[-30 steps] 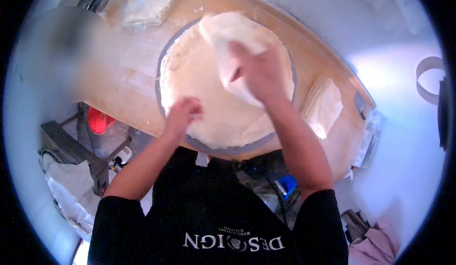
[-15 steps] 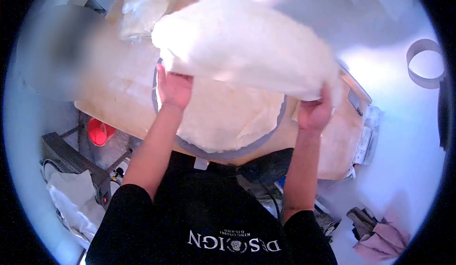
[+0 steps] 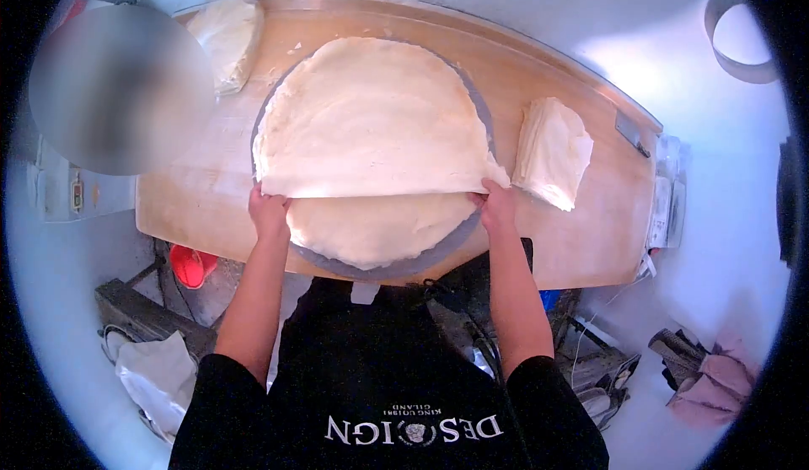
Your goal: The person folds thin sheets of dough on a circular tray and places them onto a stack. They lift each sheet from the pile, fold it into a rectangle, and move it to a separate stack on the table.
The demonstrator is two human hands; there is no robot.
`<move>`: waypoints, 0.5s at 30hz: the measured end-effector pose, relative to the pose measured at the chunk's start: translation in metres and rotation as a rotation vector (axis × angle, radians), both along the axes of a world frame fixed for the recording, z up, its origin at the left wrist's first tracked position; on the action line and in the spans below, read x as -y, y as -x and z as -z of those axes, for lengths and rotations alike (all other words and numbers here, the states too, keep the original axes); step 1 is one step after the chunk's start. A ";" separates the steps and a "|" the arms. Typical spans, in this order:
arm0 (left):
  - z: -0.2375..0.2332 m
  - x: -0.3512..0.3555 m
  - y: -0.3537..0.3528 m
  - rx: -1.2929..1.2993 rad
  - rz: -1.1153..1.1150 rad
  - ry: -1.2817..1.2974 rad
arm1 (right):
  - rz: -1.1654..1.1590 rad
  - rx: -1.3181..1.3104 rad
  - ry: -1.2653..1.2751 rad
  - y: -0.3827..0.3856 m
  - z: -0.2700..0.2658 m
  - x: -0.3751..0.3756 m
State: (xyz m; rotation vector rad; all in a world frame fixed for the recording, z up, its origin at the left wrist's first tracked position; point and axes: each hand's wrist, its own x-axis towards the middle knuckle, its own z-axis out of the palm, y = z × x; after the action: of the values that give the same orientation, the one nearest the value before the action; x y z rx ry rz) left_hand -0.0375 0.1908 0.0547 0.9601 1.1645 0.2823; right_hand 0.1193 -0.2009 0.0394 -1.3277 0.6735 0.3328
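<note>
A large, thin, pale dough sheet (image 3: 371, 120) lies over the back part of a round grey board (image 3: 413, 269). Its near edge runs straight across, as if folded, and in front of it another pale dough layer (image 3: 379, 227) shows. My left hand (image 3: 270, 211) pinches the left end of that straight edge. At the right end, my right hand (image 3: 497, 206) grips the edge, where a corner sticks out past the board. The thumbs and fingertips are partly hidden by the dough.
The board rests on a wooden table (image 3: 581, 251). A folded stack of dough sheets (image 3: 554, 154) lies at right, and another pale bundle (image 3: 229, 44) at back left. A flat-bladed tool (image 3: 632, 133) lies near the right edge. Below is a red bucket (image 3: 192, 266).
The dough sheet, lifted and blurred in the air before, has come down onto the board. Both hands have moved closer and lower, and the folded stack at right is uncovered.
</note>
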 end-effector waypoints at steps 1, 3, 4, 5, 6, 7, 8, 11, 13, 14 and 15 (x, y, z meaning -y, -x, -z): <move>0.006 0.004 0.002 -0.029 -0.026 -0.336 | 0.002 -0.017 0.035 0.001 -0.005 -0.003; -0.036 0.032 -0.003 -0.208 0.138 -1.020 | -0.017 0.029 0.065 0.006 -0.008 -0.001; -0.046 0.043 -0.006 -0.090 0.390 -1.117 | -0.046 0.079 0.095 0.008 -0.009 -0.001; -0.048 0.053 -0.010 0.035 0.642 -1.201 | -0.045 0.075 0.099 0.008 -0.012 -0.004; -0.037 0.069 -0.016 0.070 0.886 -1.116 | -0.059 0.103 0.154 0.010 -0.015 -0.008; -0.030 0.090 -0.025 0.110 1.079 -1.087 | -0.074 0.130 0.209 0.011 -0.017 -0.011; -0.023 0.109 -0.032 0.197 1.252 -1.110 | -0.076 0.126 0.215 0.013 -0.019 -0.013; 0.002 0.154 -0.051 0.221 1.597 -1.131 | -0.225 0.173 0.326 0.013 -0.025 -0.023; 0.012 0.166 -0.050 0.218 1.651 -1.185 | -0.356 0.457 0.508 0.016 -0.029 -0.043; 0.013 0.169 -0.048 0.234 1.630 -1.208 | -0.486 0.568 0.664 0.018 -0.040 -0.059; 0.014 0.171 -0.046 0.251 1.612 -1.234 | -0.613 0.678 0.817 0.021 -0.050 -0.077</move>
State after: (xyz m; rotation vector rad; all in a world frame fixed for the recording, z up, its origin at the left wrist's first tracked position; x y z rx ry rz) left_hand 0.0083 0.0193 0.0403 2.4986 -0.4229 -0.2688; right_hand 0.0984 -0.1237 0.0897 -2.2734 -0.2398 0.0577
